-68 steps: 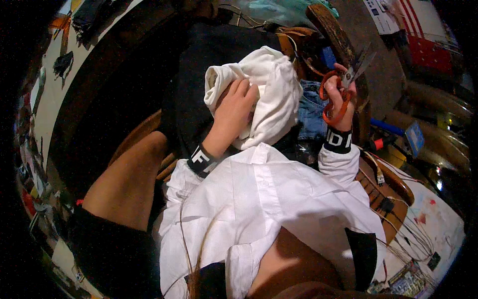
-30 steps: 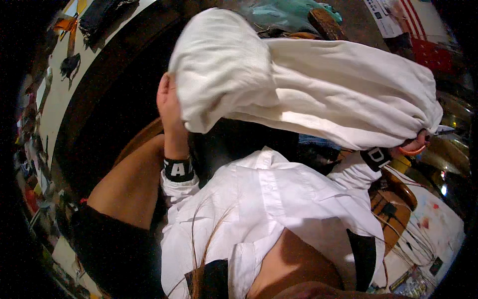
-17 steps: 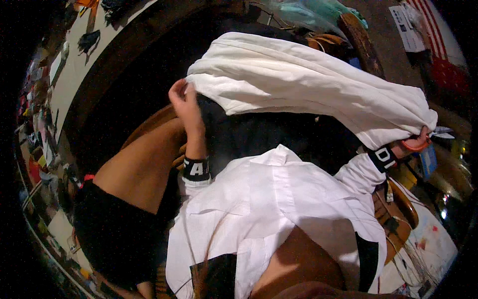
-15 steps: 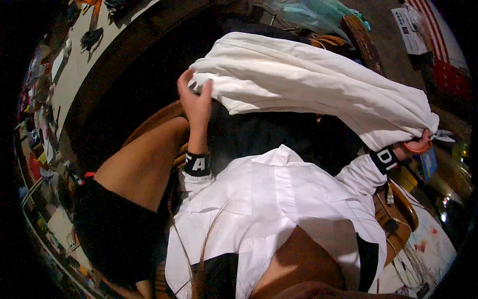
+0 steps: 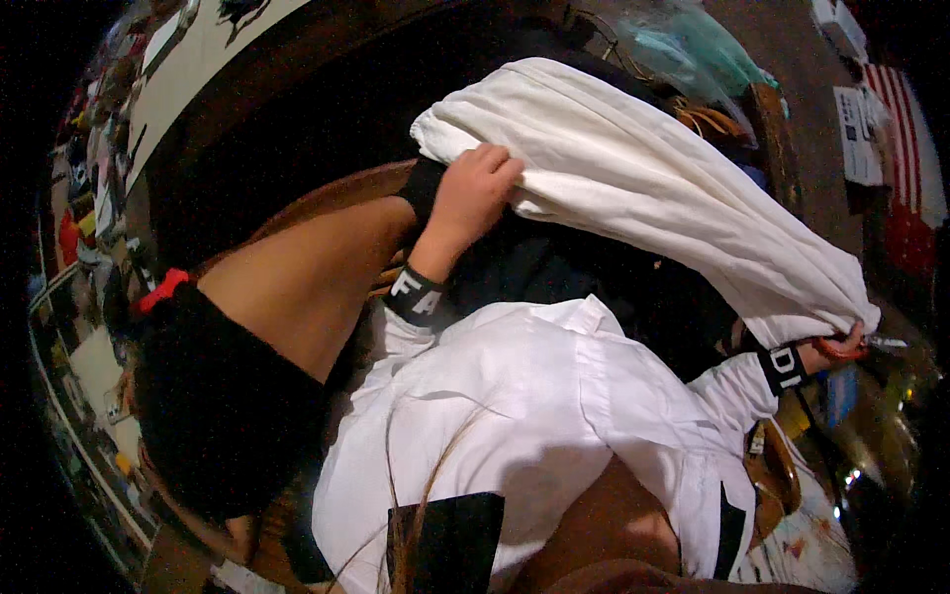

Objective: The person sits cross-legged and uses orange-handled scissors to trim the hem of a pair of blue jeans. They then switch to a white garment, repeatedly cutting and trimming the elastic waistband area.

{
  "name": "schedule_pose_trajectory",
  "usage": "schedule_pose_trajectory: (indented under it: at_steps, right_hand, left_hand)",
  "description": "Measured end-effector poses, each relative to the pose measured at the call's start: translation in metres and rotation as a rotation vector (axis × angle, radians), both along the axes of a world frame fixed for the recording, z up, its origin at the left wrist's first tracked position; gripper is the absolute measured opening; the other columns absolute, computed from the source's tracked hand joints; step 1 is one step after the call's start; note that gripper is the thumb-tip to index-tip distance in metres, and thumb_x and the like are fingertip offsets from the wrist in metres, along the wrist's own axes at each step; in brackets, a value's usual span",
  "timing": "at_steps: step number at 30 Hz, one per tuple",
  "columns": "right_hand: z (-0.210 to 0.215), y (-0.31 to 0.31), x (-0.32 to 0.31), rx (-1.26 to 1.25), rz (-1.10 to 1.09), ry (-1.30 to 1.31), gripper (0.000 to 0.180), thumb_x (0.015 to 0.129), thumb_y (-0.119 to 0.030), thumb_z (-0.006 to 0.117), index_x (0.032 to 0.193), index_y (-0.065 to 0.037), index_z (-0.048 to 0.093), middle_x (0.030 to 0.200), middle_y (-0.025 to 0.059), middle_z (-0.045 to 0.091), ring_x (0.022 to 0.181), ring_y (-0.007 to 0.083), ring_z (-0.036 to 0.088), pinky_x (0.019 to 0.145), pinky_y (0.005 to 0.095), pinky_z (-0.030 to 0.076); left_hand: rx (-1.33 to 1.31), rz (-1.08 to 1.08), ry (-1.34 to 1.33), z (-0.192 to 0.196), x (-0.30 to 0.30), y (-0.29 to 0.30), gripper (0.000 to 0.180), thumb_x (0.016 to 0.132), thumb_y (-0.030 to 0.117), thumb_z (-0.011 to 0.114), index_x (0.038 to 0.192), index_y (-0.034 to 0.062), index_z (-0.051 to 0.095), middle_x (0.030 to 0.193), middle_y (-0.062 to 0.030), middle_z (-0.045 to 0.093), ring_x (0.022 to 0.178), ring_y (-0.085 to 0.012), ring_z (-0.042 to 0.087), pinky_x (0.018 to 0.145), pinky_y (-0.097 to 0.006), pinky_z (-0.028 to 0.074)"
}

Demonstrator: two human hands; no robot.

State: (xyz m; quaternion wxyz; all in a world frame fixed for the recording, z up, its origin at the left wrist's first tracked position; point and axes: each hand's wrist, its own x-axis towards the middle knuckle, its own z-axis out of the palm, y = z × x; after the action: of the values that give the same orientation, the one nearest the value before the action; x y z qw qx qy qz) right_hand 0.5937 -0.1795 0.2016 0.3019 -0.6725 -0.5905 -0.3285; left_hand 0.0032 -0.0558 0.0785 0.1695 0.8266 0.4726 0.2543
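Observation:
A long piece of white cloth (image 5: 633, 158), folded lengthwise like a trouser leg or sleeve, stretches across in front of me from upper left to right. My left hand (image 5: 480, 193) is closed over its near edge close to the left end, fingers curled onto the fabric. At the gathered right end, my right hand (image 5: 829, 352) grips the cloth together with small scissors. Their orange-red handle loop (image 5: 843, 348) shows at the fingers, and the metal blades (image 5: 886, 343) point outward to the right. The cloth hides part of that hand. Dark fabric (image 5: 554, 257) lies beneath the white cloth.
A bare limb (image 5: 307, 272) comes out of black clothing (image 5: 228, 436) on the left, beside a curved wooden rim (image 5: 336, 188). Beyond the cloth lies a teal plastic bag (image 5: 703, 49). Far right are a white printed box (image 5: 857, 134) and red-and-white striped material (image 5: 901, 129).
My left hand has moved right and inward, from raised, spread fingers at the cloth's left end to closed on its near edge. My right hand still holds cloth and scissors; the view has shifted slightly.

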Motion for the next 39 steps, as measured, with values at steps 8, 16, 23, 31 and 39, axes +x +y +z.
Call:
schedule_pose_trajectory:
  at_steps: [8,16,23,31,39]
  right_hand:
    - [-0.003,0.004,-0.041,-0.013,0.009,0.212,0.050,0.077,-0.014,0.064,0.120,0.003,0.045,0.115,0.0217,0.047,0.108,0.0322,0.049,0.093,0.0428,0.041]
    - [-0.001,0.015,-0.064,-0.052,0.044,0.283,0.050,0.076,-0.012,0.064,0.120,0.002,0.045,0.116,0.0215,0.047,0.109,0.0324,0.049,0.094,0.0425,0.040]
    - [-0.002,0.020,-0.084,-0.087,0.059,0.338,0.051,0.076,-0.010,0.064,0.121,0.002,0.044,0.117,0.0214,0.046,0.109,0.0327,0.049,0.095,0.0423,0.039]
    - [0.003,0.022,-0.112,-0.202,0.061,0.338,0.051,0.075,-0.002,0.057,0.124,0.000,0.043,0.123,0.0206,0.043,0.115,0.0300,0.044,0.100,0.0364,0.030]
    - [0.002,0.012,-0.102,-0.181,-0.053,0.406,0.049,0.075,-0.003,0.057,0.122,0.001,0.045,0.121,0.0196,0.045,0.115,0.0306,0.044,0.099,0.0389,0.033]
  left_hand:
    - [-0.101,-0.275,-0.554,0.034,0.033,-0.016,0.030,0.062,0.002,0.066,0.088,0.0053,0.052,0.083,-0.0121,0.051,0.079,-0.0335,0.052,0.066,-0.040,0.044]
    - [-0.388,-0.592,-0.256,0.017,0.071,-0.029,0.023,0.070,0.009,0.065,0.091,0.0051,0.054,0.090,-0.0106,0.056,0.087,-0.0305,0.054,0.071,-0.040,0.045]
    - [-0.017,0.291,-0.180,0.018,0.013,0.031,0.050,0.069,0.015,0.069,0.113,0.0011,0.049,0.118,-0.0210,0.047,0.109,-0.0369,0.045,0.094,-0.040,0.037]
    - [-0.494,0.725,-0.343,0.022,0.002,0.054,0.079,0.070,0.031,0.074,0.127,-0.0082,0.037,0.119,-0.0269,0.050,0.109,-0.0365,0.051,0.093,-0.040,0.041]
    - [-0.724,-0.339,-0.699,0.111,-0.024,0.005,0.026,0.065,0.011,0.074,0.088,0.0041,0.063,0.086,-0.0066,0.063,0.080,-0.0195,0.059,0.072,-0.028,0.045]
